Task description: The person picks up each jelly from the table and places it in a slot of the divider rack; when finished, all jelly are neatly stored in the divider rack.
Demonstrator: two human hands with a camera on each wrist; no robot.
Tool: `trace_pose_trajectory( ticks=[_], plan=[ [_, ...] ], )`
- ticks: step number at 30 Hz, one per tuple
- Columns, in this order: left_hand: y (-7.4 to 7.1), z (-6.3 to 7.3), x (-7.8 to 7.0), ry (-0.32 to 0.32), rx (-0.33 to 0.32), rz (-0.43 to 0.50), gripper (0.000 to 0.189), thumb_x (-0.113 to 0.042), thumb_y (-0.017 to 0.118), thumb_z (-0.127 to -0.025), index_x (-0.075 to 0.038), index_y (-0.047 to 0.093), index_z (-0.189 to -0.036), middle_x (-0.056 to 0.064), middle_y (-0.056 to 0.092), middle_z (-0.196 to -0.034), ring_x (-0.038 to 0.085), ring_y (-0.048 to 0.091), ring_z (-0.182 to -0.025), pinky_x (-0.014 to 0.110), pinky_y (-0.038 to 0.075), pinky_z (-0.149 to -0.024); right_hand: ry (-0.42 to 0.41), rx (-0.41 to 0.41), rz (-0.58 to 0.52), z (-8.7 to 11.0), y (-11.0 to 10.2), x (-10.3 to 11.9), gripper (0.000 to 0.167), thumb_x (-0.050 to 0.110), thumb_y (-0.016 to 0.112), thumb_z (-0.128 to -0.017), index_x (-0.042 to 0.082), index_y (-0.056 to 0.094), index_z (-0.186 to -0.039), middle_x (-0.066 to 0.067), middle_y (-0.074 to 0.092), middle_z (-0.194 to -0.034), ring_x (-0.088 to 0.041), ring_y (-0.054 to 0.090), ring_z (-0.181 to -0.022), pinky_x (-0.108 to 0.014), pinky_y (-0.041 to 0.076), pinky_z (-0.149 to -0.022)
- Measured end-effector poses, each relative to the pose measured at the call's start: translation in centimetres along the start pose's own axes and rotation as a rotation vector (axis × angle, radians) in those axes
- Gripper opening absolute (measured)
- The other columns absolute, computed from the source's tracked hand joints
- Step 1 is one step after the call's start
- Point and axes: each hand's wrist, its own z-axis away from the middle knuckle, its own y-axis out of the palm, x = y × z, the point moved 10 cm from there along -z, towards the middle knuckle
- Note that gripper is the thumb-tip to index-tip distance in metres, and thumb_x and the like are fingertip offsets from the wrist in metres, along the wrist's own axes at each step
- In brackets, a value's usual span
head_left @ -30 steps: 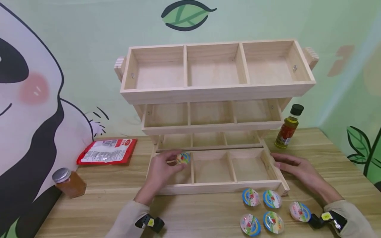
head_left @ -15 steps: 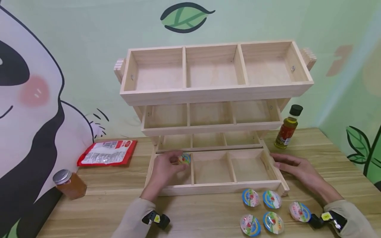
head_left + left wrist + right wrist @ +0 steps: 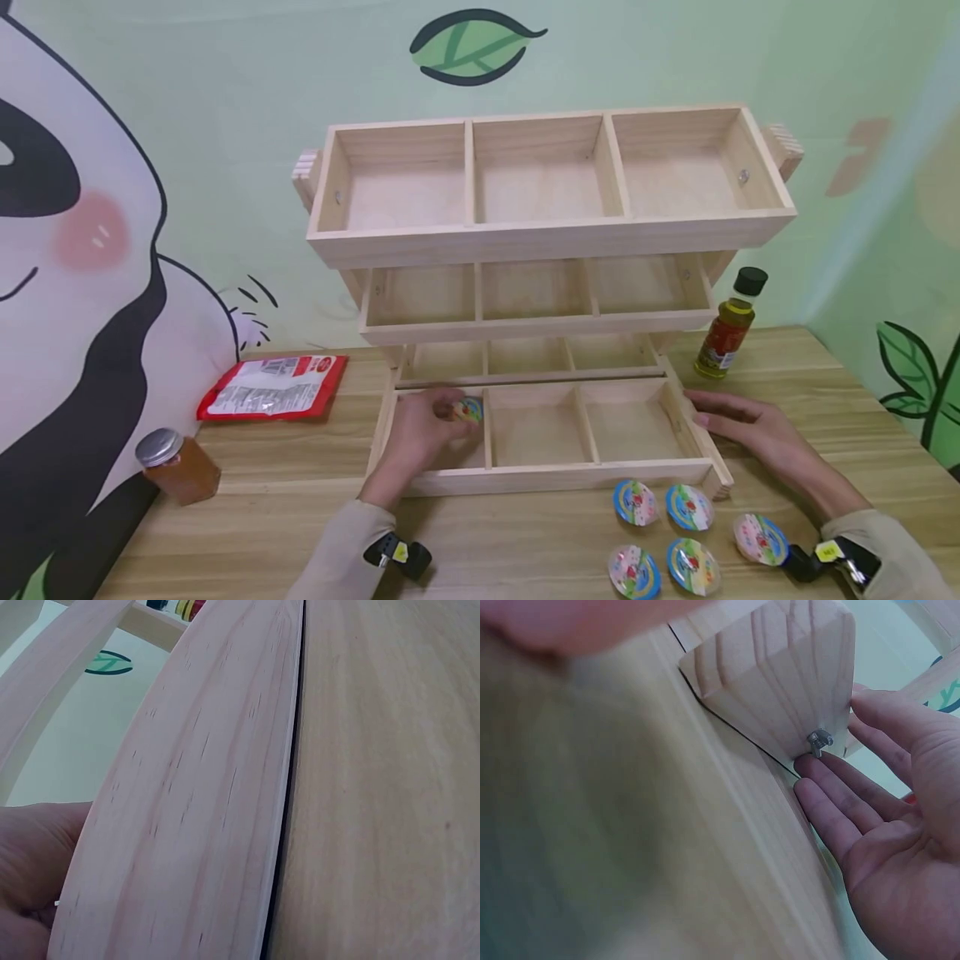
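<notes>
Lidded cup (image 3: 470,408) pinched in left hand (image 3: 420,427), in or just above bottom tray's (image 3: 555,477) left compartment (image 3: 467,455); right hand (image 3: 753,425) touches tray's side, fingers loosely extended. Tilted release could tip cup against divider (image 3: 489,433).

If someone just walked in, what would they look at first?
Probably the big wooden shelf in the middle, with its trays in tiers. Then the left hand holding a bright cup at the left end of the bottom tray, with five more cups in front on the right. The painted panda at far left stands out too.
</notes>
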Motion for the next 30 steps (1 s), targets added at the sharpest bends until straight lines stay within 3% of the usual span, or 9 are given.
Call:
trace_pose_trajectory(
  ticks=[8, 30],
  plan=[
    [0.32, -0.15, -0.04, 0.013, 0.014, -0.055, 0.041, -0.006, 0.094, -0.072, 0.003, 0.079, -0.11, 0.01, 0.078, -0.089, 0.021, 0.071, -0.081, 0.035, 0.058, -0.072, -0.003, -0.002, 0.014, -0.07, 0.02, -0.2, 0.059, 0.038, 0.067, -0.106, 0.004, 0.055, -0.153, -0.026, 0.045, -0.159, -0.052, 0.032, -0.149, -0.078, 0.025, -0.112],
    [0.41, -0.22, 0.32, -0.021, 0.014, -0.074, 0.042, -0.009, 0.096, -0.074, 0.003, 0.077, -0.109, 0.011, 0.078, -0.096, 0.023, 0.072, -0.085, 0.038, 0.059, -0.076, 0.013, -0.005, 0.005, -0.23, 0.11, -0.45, 0.06, 0.036, 0.066, -0.107, 0.002, 0.053, -0.154, -0.027, 0.045, -0.159, -0.052, 0.032, -0.149, -0.077, 0.026, -0.112]
  ],
)
